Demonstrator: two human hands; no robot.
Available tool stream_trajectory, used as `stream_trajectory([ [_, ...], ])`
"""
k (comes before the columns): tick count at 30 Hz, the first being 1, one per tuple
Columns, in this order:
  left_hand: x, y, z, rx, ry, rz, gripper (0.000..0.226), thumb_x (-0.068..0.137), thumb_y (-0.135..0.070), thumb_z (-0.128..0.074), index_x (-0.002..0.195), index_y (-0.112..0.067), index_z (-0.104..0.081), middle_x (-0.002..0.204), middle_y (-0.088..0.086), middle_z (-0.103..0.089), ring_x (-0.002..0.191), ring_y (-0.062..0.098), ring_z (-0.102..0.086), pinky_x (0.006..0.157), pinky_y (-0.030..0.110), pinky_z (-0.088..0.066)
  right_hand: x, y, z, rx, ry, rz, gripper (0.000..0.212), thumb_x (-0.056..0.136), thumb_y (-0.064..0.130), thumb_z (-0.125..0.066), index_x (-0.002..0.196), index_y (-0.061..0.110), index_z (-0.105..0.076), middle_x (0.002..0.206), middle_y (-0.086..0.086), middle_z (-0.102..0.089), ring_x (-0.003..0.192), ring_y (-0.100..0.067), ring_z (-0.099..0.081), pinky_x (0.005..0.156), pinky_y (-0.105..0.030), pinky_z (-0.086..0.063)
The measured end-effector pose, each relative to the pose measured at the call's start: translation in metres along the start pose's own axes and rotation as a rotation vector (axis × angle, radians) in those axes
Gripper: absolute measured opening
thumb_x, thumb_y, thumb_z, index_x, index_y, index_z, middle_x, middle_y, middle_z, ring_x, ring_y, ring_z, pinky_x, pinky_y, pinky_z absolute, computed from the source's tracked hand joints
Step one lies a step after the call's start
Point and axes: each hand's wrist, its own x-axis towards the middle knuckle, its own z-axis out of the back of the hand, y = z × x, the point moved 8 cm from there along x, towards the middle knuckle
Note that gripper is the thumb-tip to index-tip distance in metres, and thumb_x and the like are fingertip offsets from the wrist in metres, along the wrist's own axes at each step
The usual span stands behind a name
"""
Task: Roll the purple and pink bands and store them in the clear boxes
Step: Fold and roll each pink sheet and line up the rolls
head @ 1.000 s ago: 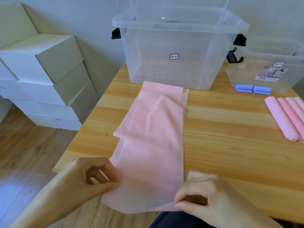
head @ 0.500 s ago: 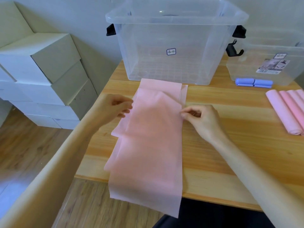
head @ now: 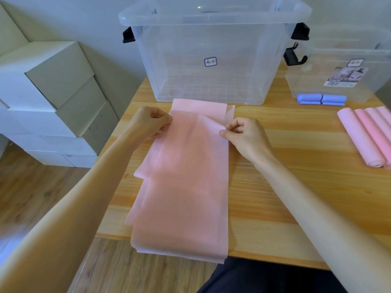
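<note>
Hands working pink band [head: 186,178], which is lying lengthwise on table [head: 275,187], near end overhanging: left hand [head: 151,122] and right hand [head: 243,134] are pinching its top layer's side edges, likely squaring layers for rolling.

Two clear boxes [head: 211,49], five pink bands [head: 186,176], two purple rolls [head: 321,99].
</note>
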Motion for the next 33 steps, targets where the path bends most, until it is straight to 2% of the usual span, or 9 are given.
stream_trajectory([
  [2,-0.002,0.002,-0.001,-0.073,0.027,0.020,0.012,0.097,-0.020,-0.059,0.094,-0.011,-0.067,0.098,-0.002,-0.074,0.068,0.007,-0.059,0.053,0.012,-0.048,-0.001,-0.001,0.000,0.096,-0.001,-0.027,0.019,0.089,0.026,-0.071,0.102,0.016,-0.062,0.091,0.009,-0.066,0.082,-0.005,-0.062,0.068,-0.011,-0.046],
  [5,-0.006,0.004,-0.001,-0.270,0.098,0.065,0.009,0.098,-0.022,-0.055,0.091,-0.019,-0.061,0.101,-0.004,-0.077,0.068,0.004,-0.058,0.064,0.018,-0.046,0.000,-0.006,-0.008,0.320,0.038,-0.122,0.038,0.083,0.038,-0.075,0.114,0.023,-0.059,0.116,-0.001,-0.066,0.101,-0.016,-0.066,0.091,-0.038,-0.055],
  [7,-0.008,0.007,0.000,-0.386,0.109,0.098,0.009,0.098,-0.022,-0.057,0.098,-0.017,-0.063,0.101,-0.001,-0.077,0.065,0.004,-0.058,0.064,0.018,-0.048,0.000,-0.007,-0.014,0.478,0.061,-0.183,0.039,0.080,0.037,-0.077,0.114,0.023,-0.064,0.123,-0.003,-0.066,0.110,-0.023,-0.065,0.097,-0.044,-0.054],
  [11,-0.008,0.021,0.002,-0.346,0.104,0.155,0.018,0.096,-0.022,-0.063,0.107,-0.009,-0.068,0.106,0.008,-0.075,0.060,0.002,-0.064,0.056,0.015,-0.053,-0.002,-0.006,-0.011,0.583,0.058,-0.185,0.016,0.089,0.006,-0.070,0.102,0.014,-0.072,0.102,-0.007,-0.072,0.086,-0.017,-0.067,0.064,-0.024,-0.055],
  [14,-0.005,0.021,0.002,-0.224,0.099,0.136,0.022,0.094,-0.024,-0.067,0.108,-0.008,-0.071,0.105,0.008,-0.072,0.063,0.003,-0.063,0.057,0.014,-0.053,-0.005,-0.004,-0.007,0.512,0.049,-0.131,0.018,0.087,0.000,-0.070,0.099,0.012,-0.074,0.095,-0.008,-0.075,0.082,-0.011,-0.069,0.078,-0.021,-0.055],
  [18,0.002,-0.001,-0.003,0.029,0.023,0.017,0.021,0.088,-0.030,-0.074,0.100,-0.012,-0.071,0.087,0.003,-0.068,0.062,0.011,-0.059,0.051,0.015,-0.052,-0.006,-0.003,-0.008,0.502,0.049,-0.128,0.016,0.086,-0.001,-0.070,0.095,0.012,-0.075,0.098,-0.012,-0.076,0.094,-0.022,-0.073,0.092,-0.034,-0.057],
  [24,0.011,-0.006,-0.006,0.055,-0.026,-0.003,0.013,0.088,-0.019,-0.073,0.097,-0.010,-0.071,0.085,0.004,-0.066,0.063,0.010,-0.058,0.049,0.011,-0.048,-0.004,-0.006,-0.005,0.586,-0.002,-0.169,0.004,0.089,0.007,-0.071,0.091,0.007,-0.074,0.090,-0.014,-0.074,0.070,-0.022,-0.071,0.061,-0.032,-0.062],
  [28,0.002,-0.012,0.000,0.023,-0.020,-0.039,0.008,0.086,-0.025,-0.076,0.086,-0.019,-0.070,0.076,-0.005,-0.060,0.066,0.006,-0.055,0.051,0.013,-0.043,-0.002,-0.011,-0.001,0.596,-0.043,-0.180,0.010,0.086,0.002,-0.073,0.090,0.011,-0.074,0.093,-0.015,-0.075,0.072,-0.022,-0.072,0.063,-0.032,-0.062],
  [33,-0.021,-0.017,0.012,-0.139,0.058,-0.010,0.016,0.083,-0.034,-0.078,0.074,-0.028,-0.066,0.079,-0.013,-0.062,0.070,0.005,-0.053,0.065,0.020,-0.040,-0.010,-0.012,-0.006,0.747,0.053,-0.238,0.034,0.083,-0.006,-0.072,0.113,0.011,-0.070,0.101,-0.011,-0.074,0.077,-0.018,-0.073,0.062,-0.026,-0.060],
])
